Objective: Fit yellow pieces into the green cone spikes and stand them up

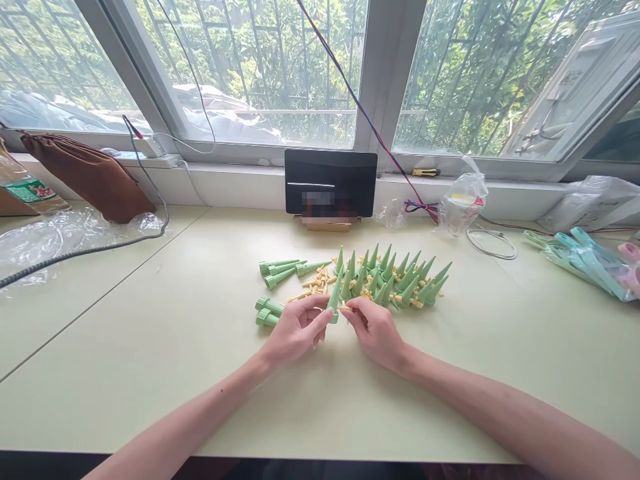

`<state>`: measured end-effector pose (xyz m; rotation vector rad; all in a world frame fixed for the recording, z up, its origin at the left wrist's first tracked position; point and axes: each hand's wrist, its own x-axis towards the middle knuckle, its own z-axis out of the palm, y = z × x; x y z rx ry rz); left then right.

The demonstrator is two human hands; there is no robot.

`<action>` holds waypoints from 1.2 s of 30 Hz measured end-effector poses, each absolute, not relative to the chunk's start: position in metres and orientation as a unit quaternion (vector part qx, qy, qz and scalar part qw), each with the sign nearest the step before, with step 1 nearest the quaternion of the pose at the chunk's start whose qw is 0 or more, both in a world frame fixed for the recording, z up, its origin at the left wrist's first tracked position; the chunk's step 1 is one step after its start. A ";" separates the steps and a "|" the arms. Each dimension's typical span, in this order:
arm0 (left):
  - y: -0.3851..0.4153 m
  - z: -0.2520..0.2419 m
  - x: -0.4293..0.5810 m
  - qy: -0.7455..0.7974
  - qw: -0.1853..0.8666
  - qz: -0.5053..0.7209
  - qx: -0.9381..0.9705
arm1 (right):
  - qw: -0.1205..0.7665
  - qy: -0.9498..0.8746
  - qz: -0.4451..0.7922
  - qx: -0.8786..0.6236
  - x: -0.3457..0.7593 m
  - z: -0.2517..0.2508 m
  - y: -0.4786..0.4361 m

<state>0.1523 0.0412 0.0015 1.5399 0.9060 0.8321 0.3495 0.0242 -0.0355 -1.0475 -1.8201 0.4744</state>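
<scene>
My left hand [300, 328] is closed on a green plastic watering spike [336, 297], held nearly upright with its tip pointing up. Close beside it, my right hand [376, 331] pinches a small yellow valve piece [345, 307] at the spike's lower end; whether the two parts touch I cannot tell. Behind my hands lies a small heap of loose yellow valve pieces [316, 283]. To the right of the heap, many green spikes with yellow pieces [400, 280] stand in a cluster. Loose green spikes [280, 270] lie on their sides to the left, with two more [267, 319] nearer me.
A dark tablet [331, 183] leans on a stand at the back. A brown pouch [90, 173], clear plastic wrap [65, 237] and a black cable [85, 255] occupy the left. On the right are a bagged cup [460, 207], a coiled white cable [493, 243] and bagged pastel plastic items [590, 263].
</scene>
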 end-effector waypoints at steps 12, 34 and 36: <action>0.041 -0.012 0.150 0.380 0.521 0.369 0.669 | 0.462 -0.751 0.222 -0.417 0.351 -0.035 0.024; 0.040 -0.001 0.154 0.334 0.457 0.391 0.725 | 0.425 -0.789 0.194 -0.398 0.353 -0.037 0.023; 0.040 -0.001 0.155 0.332 0.457 0.392 0.726 | 0.422 -0.789 0.195 -0.402 0.353 -0.037 0.022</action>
